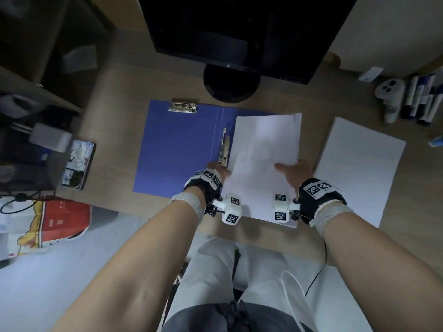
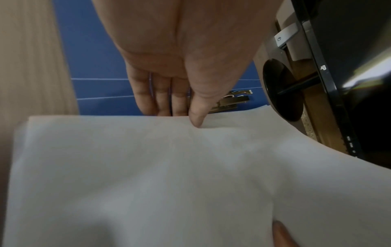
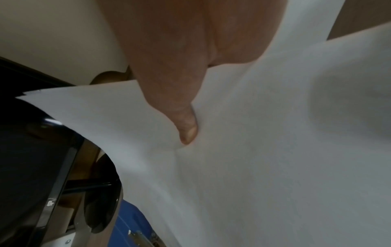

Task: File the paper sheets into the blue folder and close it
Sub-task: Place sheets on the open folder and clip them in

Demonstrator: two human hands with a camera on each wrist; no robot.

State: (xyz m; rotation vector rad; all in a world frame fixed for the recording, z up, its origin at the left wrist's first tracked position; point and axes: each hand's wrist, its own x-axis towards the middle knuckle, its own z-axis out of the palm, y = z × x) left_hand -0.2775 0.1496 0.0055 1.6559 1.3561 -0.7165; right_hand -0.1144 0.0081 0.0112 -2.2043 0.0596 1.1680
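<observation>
Dim, bluish light; wide-angle bending at the edges; wrist views soft and blurred; glare streaks on the monitor (image 2: 349, 83) bezel

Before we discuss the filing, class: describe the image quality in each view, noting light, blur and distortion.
Head view: dim, with dark corners, wide-angle bending of the desk edges; the blue folder is fairly sharp. Left wrist view: the held paper sheets are soft and blurred up close; a glare streak lies on the monitor. Right wrist view: the right hand is close and soft-focused, and the sheets curve from lens distortion.
</observation>
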